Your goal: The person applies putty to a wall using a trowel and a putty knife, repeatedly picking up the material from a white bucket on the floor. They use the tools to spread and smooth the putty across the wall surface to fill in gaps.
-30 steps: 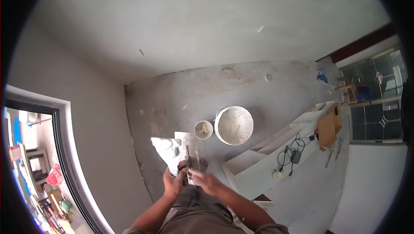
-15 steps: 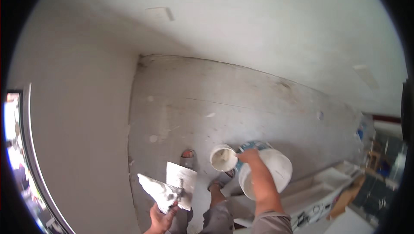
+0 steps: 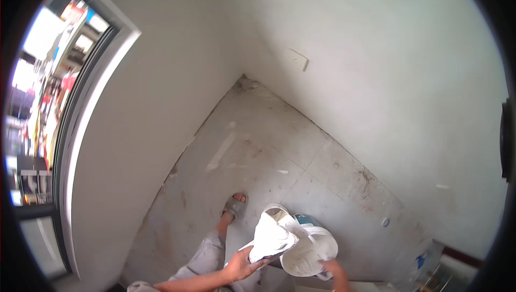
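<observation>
Bright window daylight, fisheye-bent edges

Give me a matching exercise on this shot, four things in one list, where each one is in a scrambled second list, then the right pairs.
Things:
1. left hand
2. right hand
3. sandalled foot
4. wall plate

Places:
A. flat on the grey floor
B. high on the white wall
C. under the plaster-loaded board
D. at the rim of the large white bucket

Pairs: 1-C, 2-D, 3-A, 4-B
</observation>
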### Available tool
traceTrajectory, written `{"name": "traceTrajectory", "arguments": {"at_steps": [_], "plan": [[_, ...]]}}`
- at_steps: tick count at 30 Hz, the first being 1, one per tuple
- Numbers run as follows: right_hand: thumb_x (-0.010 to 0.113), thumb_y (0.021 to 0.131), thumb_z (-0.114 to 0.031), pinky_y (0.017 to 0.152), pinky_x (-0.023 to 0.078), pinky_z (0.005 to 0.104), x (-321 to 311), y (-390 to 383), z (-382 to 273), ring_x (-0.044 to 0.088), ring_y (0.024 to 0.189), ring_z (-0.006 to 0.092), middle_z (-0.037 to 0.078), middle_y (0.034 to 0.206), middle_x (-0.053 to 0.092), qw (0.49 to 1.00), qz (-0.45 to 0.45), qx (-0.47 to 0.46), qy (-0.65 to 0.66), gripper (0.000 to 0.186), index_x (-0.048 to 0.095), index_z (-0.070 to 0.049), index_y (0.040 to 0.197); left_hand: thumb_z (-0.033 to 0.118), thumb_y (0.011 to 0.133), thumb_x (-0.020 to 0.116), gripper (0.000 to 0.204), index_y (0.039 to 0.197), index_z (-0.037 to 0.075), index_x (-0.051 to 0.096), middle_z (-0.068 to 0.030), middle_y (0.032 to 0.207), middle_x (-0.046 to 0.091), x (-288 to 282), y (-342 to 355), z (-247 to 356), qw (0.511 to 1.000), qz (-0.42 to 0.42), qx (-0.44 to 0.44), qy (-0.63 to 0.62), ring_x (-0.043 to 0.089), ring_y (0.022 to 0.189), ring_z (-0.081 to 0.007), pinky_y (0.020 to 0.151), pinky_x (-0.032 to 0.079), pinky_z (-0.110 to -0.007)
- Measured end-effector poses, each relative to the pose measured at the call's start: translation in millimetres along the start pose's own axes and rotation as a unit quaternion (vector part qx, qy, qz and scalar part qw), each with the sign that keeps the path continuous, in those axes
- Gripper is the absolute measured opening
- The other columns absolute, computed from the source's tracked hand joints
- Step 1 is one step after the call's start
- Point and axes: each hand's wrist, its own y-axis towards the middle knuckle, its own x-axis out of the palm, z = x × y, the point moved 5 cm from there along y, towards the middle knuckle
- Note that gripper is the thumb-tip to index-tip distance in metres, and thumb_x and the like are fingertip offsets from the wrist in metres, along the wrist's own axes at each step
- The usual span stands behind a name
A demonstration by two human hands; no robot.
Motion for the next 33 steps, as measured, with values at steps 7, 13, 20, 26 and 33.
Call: {"name": "traceTrajectory", "arguments": {"at_steps": [7,13,20,26,33], "plan": [[0.066,0.073,-0.021,0.046,0.042,0.0328,128,-27,-32,0.055,0.056,0.0173,0.011,0.070,0.059,0.980,0.072,-0.164,0.088,0.036,0.059,0.004,0.096,0.028,0.077,0.068,0.043,0.106,-0.001,0.054,-0.0208,0.097,0.060,-19,-75,-4,0.985,0.108,0.092,0.098,0.058,0.095,-0.0363,0.081,0.046,-0.038],[0.062,0.072,-0.015,0.040,0.038,0.0333,72,-60,-44,0.045,0.041,0.0174,0.006,0.055,0.049,0.992,0.039,-0.103,0.054,0.024,0.057,0.006,0.083,0.028,0.075,0.070,0.039,0.101,0.001,0.057,-0.0196,0.093,0.061,-64,-175,7,0.968,0.240,0.024,0.071,0.059,0.089,-0.0354,0.077,0.046,-0.038],[0.063,0.070,-0.016,0.040,0.039,0.0315,75,-166,-46,0.048,0.046,0.0179,0.008,0.058,0.050,0.995,-0.005,-0.101,0.002,0.024,0.057,0.005,0.078,0.024,0.076,0.070,0.035,0.102,0.003,0.058,-0.0186,0.092,0.062,-119,-277,-12,0.934,0.356,-0.003,0.027,0.059,0.087,-0.0349,0.075,0.046,-0.038],[0.063,0.069,-0.015,0.041,0.034,0.0307,67,-222,-58,0.046,0.045,0.0171,0.005,0.057,0.049,0.991,-0.009,-0.091,-0.098,0.020,0.057,0.004,0.073,0.022,0.077,0.068,0.034,0.103,0.003,0.058,-0.0181,0.092,0.062,-128,-347,-23,0.880,0.464,0.068,-0.078,0.059,0.087,-0.0352,0.076,0.045,-0.038],[0.054,0.074,-0.018,0.064,0.049,0.0439,164,-177,-54,0.063,0.072,0.0355,0.020,0.074,0.063,0.646,-0.047,-0.335,-0.684,0.018,0.064,-0.013,0.089,0.025,0.077,0.067,0.037,0.105,0.002,0.057,-0.0191,0.093,0.061,-194,-507,-98,0.804,0.566,0.124,-0.133,0.058,0.089,-0.0368,0.077,0.045,-0.040]]}}
